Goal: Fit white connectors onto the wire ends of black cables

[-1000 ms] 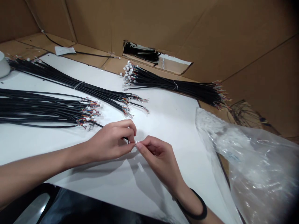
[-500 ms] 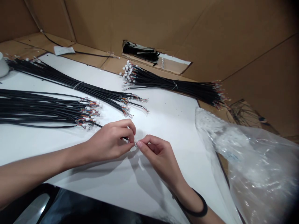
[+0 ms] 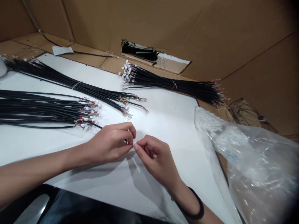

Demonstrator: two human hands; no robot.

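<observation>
My left hand (image 3: 109,143) is closed in a pinch on the end of a black cable (image 3: 95,125) that runs off to the left. Fingertip to fingertip with it, my right hand (image 3: 156,158) pinches a tiny white connector (image 3: 134,144) at that cable's end. Both hands hover just above the white table top (image 3: 168,124). A black band circles my right wrist. Just left of my left hand lies a loose pile of black cables (image 3: 44,109) with white connectors and coloured wire tips.
A tied cable bundle (image 3: 77,85) lies diagonally at the left, another tied bundle (image 3: 173,84) at the back. A crumpled clear plastic bag (image 3: 252,161) fills the right. Cardboard walls (image 3: 163,25) enclose the table. A dark object (image 3: 70,208) sits at the near edge.
My right hand has shifted slightly left, closing onto my left fingertips. The view has drifted a little; the cables lie as before.
</observation>
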